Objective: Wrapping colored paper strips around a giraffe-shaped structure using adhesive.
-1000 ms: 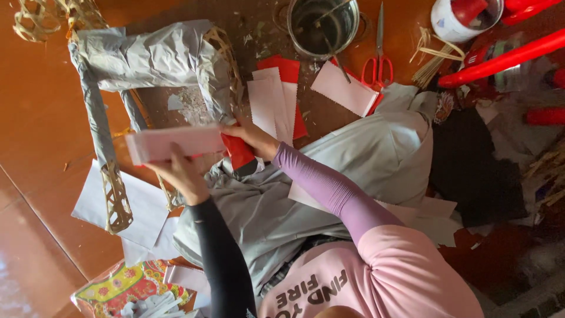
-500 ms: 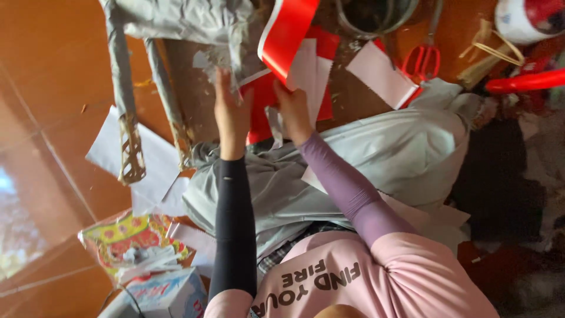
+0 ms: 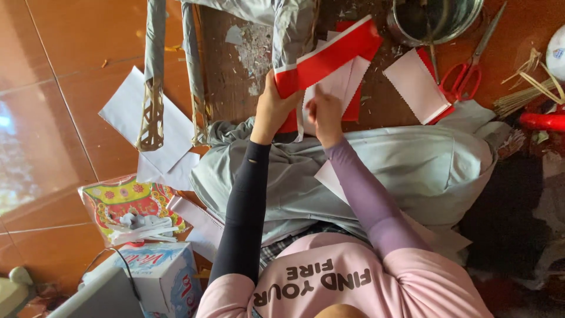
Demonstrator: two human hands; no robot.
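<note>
My left hand [image 3: 272, 112], in a black sleeve, grips the lower left end of a red paper strip with white edging [image 3: 335, 56]. The strip slants up to the right above a stack of red and white paper pieces [image 3: 344, 88]. Just right of it, my right hand [image 3: 323, 115], in a purple sleeve, pinches the strip's lower white edge. Both hands hover over a wooden board [image 3: 235, 76] strewn with paper scraps, beyond the grey cloth [image 3: 424, 165] on my lap.
A frame of bamboo wrapped in grey paper [image 3: 154, 88] lies at the left over white sheets [image 3: 135, 118]. Red-handled scissors [image 3: 471, 76], a metal pot [image 3: 435, 20], a red and white paper piece [image 3: 418, 88] and bamboo slivers [image 3: 524, 94] sit at the right. A colourful packet [image 3: 126, 206] and a box [image 3: 165, 277] lie at lower left.
The red strip was lifted off the pile and turned from upright to slanting right. My right hand moved to its lower edge, and the view shifted.
</note>
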